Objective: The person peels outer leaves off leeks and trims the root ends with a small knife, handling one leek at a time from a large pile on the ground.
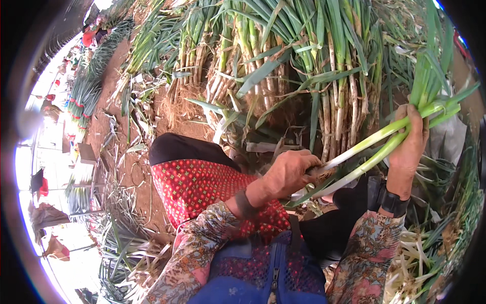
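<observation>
Two long green onions with white stems slant across the space between my hands. My right hand is closed around their upper stems, where they turn to green leaves that rise above the fist. My left hand is closed at the root end of the upper stem, its fingers pinching brownish roots or outer skin. Below it, the second stem's white end runs down beside my left hand, its tip partly hidden among leaves. Dirt covers the fingers of both hands.
Bundles of untrimmed green onions stand ahead with brown roots. More green onions lie at the lower right, and others at the lower left. Peeled scraps litter the soil. A red patterned apron covers my lap. Another person is far left.
</observation>
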### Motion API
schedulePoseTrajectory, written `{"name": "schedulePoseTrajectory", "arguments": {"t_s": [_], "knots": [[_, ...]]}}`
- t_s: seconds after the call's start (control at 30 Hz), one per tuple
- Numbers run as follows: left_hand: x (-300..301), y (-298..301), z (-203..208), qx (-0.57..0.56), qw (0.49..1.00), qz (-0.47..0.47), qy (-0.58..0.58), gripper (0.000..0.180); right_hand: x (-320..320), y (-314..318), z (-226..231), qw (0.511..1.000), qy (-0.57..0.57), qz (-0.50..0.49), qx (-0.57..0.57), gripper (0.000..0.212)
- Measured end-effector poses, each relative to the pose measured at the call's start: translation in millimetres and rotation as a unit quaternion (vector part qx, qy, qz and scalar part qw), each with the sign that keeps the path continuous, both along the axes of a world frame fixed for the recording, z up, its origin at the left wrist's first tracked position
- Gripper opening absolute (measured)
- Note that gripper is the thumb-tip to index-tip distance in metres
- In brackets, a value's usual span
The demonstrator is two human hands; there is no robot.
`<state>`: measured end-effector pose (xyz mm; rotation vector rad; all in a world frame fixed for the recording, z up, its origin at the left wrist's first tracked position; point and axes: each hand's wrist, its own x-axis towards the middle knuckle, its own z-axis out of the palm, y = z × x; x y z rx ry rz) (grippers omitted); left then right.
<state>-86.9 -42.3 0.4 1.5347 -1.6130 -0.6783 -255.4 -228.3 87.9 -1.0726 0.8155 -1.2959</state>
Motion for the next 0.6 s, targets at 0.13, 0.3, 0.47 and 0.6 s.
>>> {"name": "schedulePoseTrajectory", "arguments": {"t_s": [0.13,0.3,0.47,0.6], "knots": [[-11.9,6.8,1.6,0.020,0.998,-0.006,0.057,0.019,2.9,1.4,-1.6,1.000,-0.007,-0.003,-0.007,0.026],[-14.5,7.8,5.9,0.018,0.992,-0.013,0.124,0.023,-3.0,-1.5,-6.1,1.000,-0.007,-0.012,0.001,0.030],[-16.7,9.3,-0.4,0.031,0.999,0.006,0.039,0.025,-0.8,2.2,-8.6,1.000,0.005,0.011,-0.004,0.025],[-24.9,9.8,-8.7,-0.007,0.999,0.008,0.036,0.030,-0.9,3.8,-7.6,1.000,0.006,0.005,-0.018,0.020]]}}
